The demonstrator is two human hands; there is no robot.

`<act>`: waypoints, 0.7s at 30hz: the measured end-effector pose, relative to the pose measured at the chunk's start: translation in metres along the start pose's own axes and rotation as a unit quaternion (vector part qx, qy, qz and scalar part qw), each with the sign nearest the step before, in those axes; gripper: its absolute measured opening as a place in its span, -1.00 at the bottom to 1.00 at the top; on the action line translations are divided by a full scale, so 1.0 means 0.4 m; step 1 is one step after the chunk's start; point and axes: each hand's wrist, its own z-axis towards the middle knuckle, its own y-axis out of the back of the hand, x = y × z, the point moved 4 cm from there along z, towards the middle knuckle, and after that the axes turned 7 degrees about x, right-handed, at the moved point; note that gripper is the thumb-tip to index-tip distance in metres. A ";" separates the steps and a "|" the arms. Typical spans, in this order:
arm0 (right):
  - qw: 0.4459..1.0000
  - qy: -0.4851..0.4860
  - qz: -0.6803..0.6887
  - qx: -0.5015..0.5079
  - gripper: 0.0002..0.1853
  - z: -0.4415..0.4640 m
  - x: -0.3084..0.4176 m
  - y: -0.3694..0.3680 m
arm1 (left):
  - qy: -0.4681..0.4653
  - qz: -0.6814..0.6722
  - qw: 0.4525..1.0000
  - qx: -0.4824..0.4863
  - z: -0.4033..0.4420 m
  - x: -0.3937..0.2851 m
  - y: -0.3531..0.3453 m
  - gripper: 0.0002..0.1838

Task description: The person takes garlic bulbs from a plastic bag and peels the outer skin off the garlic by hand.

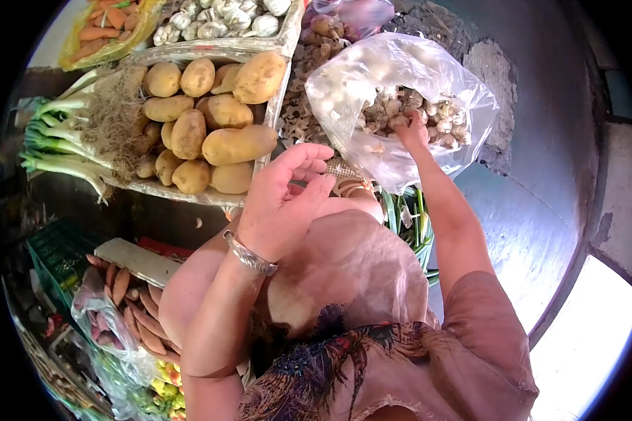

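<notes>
My right hand (416, 132) reaches into a clear plastic bag (337, 88) full of garlic bulbs (446, 123). Its fingers are closed on a garlic bulb (398, 121) near the middle of the heap, though they partly cover it. Above my lap is my left hand (284, 200), with a silver bracelet (249, 254) around the wrist. Its fingers are loosely curled, with a gap between thumb and forefinger and nothing visible between them. It is nearest to the crate of potatoes (240, 145).
White garlic (221, 19) fills a tray behind the potatoes. Leeks (74, 137) lie at the left, carrots (105, 28) at the far left. Sweet potatoes (144, 316) are beside my left leg. Dry garlic skins (305, 105) litter the ground, and green stalks (416, 221) lie under the bag.
</notes>
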 end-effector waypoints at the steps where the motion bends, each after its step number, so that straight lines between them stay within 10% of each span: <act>1: 0.998 0.002 0.065 -0.004 -0.33 0.000 -0.007 -0.003 | -0.002 0.004 1.000 0.004 0.000 -0.001 -0.001 -0.66; 7: 0.963 0.166 0.183 -0.105 -0.46 -0.091 0.010 0.033 | -0.083 0.040 0.996 0.016 0.009 0.022 0.006 -0.66; 12: 0.820 0.221 0.521 0.085 -0.38 -0.325 0.196 0.114 | -0.148 0.123 0.981 0.035 0.000 -0.020 -0.003 -0.61; 17: 0.664 0.270 0.652 0.248 -0.25 -0.526 0.407 0.186 | -0.009 -0.093 0.995 -0.027 -0.008 0.003 -0.001 -0.46; 21: 0.654 0.332 0.616 0.287 -0.40 -0.599 0.476 0.206 | -0.056 -0.188 0.981 -0.011 -0.005 0.000 -0.006 -0.43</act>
